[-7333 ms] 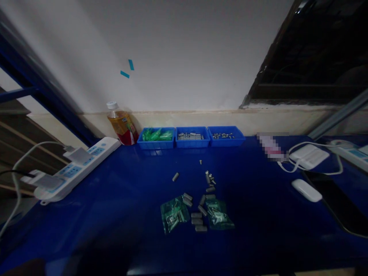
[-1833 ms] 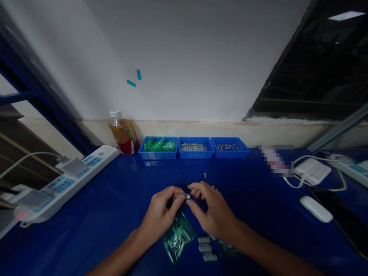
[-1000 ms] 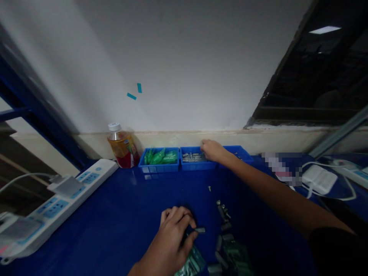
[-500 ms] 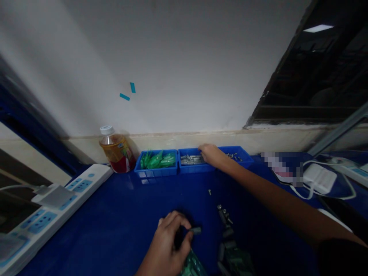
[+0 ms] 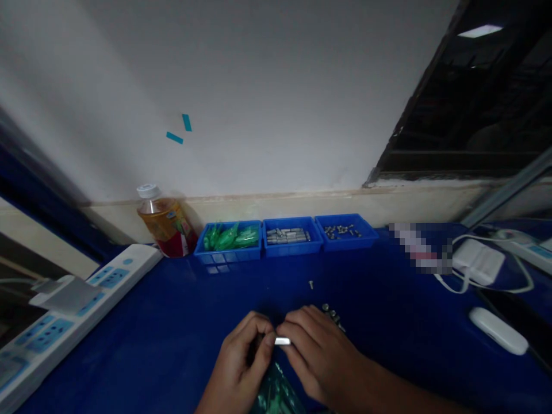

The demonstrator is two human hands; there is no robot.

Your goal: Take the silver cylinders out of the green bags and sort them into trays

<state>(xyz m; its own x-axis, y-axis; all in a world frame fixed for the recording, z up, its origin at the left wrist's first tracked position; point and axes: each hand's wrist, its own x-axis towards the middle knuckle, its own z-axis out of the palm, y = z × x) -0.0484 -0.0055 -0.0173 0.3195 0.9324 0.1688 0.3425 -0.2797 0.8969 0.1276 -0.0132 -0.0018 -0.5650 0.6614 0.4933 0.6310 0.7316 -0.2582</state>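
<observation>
A small shiny metal cylinder [image 5: 282,341] lies between the fingertips of my two hands, low in the middle of the view. My left hand [image 5: 245,359] pinches its left end. The fingers of my right hand [image 5: 321,356] are bent together at its right end. Just below the hands is a green plastic bag [image 5: 278,391], partly covered by them. Beyond my right hand lie several small metal parts [image 5: 332,313], and a single screw [image 5: 311,284] rests on the blue table a little farther off.
Along the wall stand blue bins with green bags [image 5: 228,257], metal cylinders [image 5: 293,249] and screws [image 5: 351,244]. A bottle [image 5: 172,230] and power strip [image 5: 81,322] are left; a white case [image 5: 498,330], charger [image 5: 478,261] and cables are right.
My right hand has come back from the middle bin to my left hand. A shiny cylinder now shows between them, where a darker one was at my left fingertips. The view has shifted slightly.
</observation>
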